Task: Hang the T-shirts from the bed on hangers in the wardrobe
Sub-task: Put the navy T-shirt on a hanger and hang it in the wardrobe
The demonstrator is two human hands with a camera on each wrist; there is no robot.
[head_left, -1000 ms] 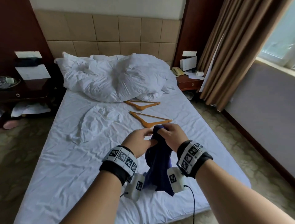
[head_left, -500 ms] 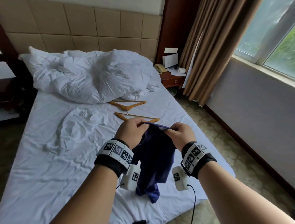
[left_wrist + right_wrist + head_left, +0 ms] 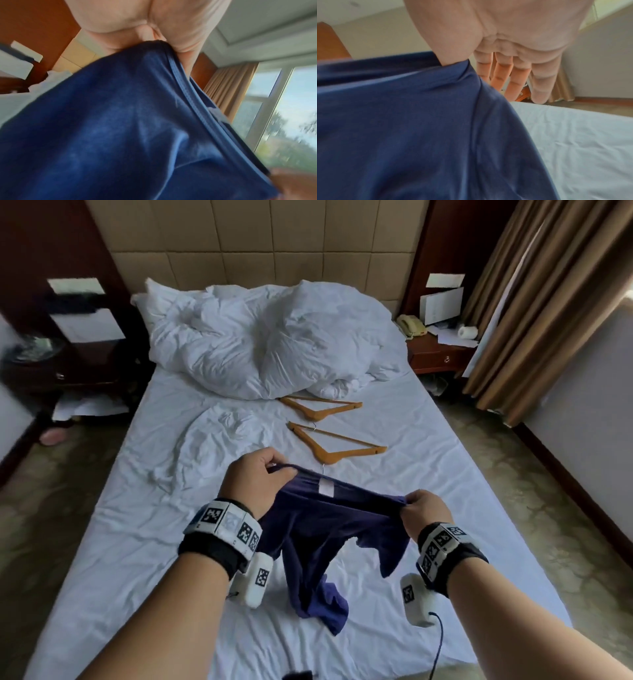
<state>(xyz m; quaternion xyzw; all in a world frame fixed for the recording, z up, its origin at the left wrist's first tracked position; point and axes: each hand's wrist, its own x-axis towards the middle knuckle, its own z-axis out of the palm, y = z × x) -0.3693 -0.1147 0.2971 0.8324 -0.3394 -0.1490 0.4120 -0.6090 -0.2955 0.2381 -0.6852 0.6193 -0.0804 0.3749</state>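
I hold a navy blue T-shirt stretched by its top edge above the bed, its white neck label facing me. My left hand pinches the left end near the collar, and my right hand pinches the right end. The rest of the shirt hangs down and its tail touches the sheet. In the left wrist view the shirt fills the frame below the left hand. The right wrist view shows the thumb of the right hand on the shirt. Two wooden hangers lie beyond it.
A crumpled white duvet is piled at the headboard. A white garment lies rumpled left of the hangers. Nightstands flank the bed, and brown curtains hang on the right. No wardrobe is in view.
My hands have moved apart, spreading the bunched shirt out wide by its top edge. My head has turned back to the left, centring the bed.
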